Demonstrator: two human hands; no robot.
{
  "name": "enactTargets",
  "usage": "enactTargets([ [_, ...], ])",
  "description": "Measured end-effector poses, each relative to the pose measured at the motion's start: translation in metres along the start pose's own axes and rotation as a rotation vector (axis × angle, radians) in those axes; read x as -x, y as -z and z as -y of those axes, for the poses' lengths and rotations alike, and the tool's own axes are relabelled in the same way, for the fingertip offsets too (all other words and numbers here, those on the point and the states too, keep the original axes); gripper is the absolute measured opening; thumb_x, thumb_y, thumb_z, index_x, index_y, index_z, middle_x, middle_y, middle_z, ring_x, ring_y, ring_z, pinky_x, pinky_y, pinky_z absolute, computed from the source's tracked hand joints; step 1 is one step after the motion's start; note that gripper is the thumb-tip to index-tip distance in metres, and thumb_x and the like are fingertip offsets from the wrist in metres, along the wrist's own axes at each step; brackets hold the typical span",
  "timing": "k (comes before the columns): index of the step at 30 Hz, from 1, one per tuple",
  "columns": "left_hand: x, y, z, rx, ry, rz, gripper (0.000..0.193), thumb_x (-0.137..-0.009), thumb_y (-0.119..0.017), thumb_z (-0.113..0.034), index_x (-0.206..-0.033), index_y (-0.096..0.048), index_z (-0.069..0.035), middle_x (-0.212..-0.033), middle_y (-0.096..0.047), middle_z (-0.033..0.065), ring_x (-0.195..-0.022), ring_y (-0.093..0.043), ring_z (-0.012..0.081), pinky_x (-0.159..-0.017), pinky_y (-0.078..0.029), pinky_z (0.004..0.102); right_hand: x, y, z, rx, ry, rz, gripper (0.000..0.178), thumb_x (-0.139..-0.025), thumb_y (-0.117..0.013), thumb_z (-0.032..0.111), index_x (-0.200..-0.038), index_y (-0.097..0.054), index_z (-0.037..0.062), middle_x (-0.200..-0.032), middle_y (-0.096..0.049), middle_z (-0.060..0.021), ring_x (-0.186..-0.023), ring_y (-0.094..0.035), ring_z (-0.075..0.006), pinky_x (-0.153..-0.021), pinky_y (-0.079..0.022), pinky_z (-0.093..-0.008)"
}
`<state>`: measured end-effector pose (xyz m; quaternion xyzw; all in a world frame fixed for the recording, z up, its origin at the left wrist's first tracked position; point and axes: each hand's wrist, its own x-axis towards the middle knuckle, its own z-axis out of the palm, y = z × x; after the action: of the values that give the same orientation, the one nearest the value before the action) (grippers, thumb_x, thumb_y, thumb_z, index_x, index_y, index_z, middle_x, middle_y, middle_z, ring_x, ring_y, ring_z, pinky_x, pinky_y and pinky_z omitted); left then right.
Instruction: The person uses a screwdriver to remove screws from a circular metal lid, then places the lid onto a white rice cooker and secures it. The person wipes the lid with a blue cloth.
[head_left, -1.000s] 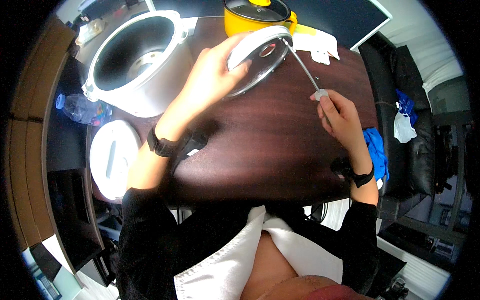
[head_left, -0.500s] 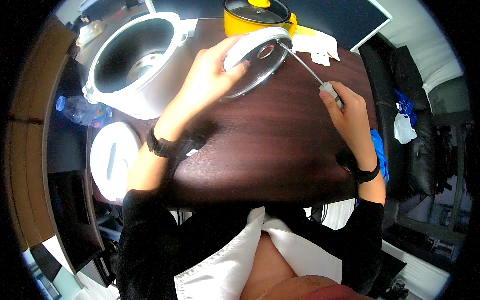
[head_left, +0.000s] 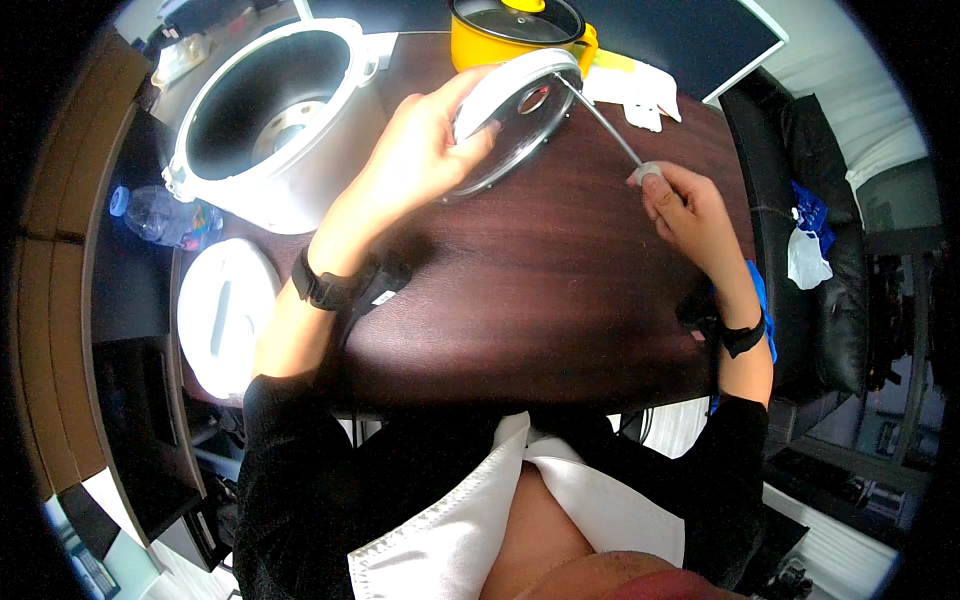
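My left hand (head_left: 425, 150) grips a round glass lid (head_left: 520, 135) with a pale rim, tilted up on edge above the table. Its fingers go behind the rim while the thumb lies across the front. In my right hand (head_left: 685, 205) is a screwdriver (head_left: 612, 130) with a long metal shaft and a light grey handle. The shaft slants up and left, its tip at the rim's upper right edge. Whether a screw sits under the tip is too small to tell. To the left stands a white rice cooker body (head_left: 300, 195), its dark inside showing.
A yellow pot (head_left: 480, 45) with a glass lid stands at the back, beside white paper (head_left: 650, 95). Left lie a plastic bottle (head_left: 165, 217) and a white oval cover (head_left: 228, 320). A dark panel (head_left: 670, 40) rises behind the brown table (head_left: 540, 300); a black sofa (head_left: 835, 310) is at right.
My right hand has turned on the screwdriver handle, its fingers now bunched around it. The tip stays at the lid's rim, and my left hand keeps its hold.
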<state>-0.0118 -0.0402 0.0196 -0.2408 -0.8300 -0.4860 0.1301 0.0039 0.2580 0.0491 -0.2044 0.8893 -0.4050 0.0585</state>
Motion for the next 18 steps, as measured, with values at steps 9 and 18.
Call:
enactTargets([
  [9,0.001,-0.001,0.000,-0.044,0.016,-0.007,0.042,-0.084,-0.064,-0.012,-0.124,-0.052,-0.005,-0.092,-0.067,0.0118,-0.086,-0.064,0.0149,-0.078,-0.049,0.0300,0.011,-0.006,0.006,-1.255,-0.550,0.441,0.046,-0.099,-0.042,0.045,-0.104,-0.056,0.0021,-0.066,-0.046,0.0028,-0.041,-0.037,-0.0028,-0.031,-0.021,-0.0192],
  [18,-0.004,0.004,0.004,0.010,-0.020,-0.008,0.042,-0.084,-0.065,-0.012,-0.124,-0.053,-0.003,-0.101,-0.066,0.0101,-0.094,-0.061,0.0145,-0.085,-0.047,0.0293,0.011,0.001,0.027,0.342,0.059,-0.226,0.022,-0.087,-0.065,0.021,-0.092,-0.063,-0.0005,-0.079,-0.063,-0.0196,-0.066,-0.062,-0.0316,-0.061,-0.048,-0.0359],
])
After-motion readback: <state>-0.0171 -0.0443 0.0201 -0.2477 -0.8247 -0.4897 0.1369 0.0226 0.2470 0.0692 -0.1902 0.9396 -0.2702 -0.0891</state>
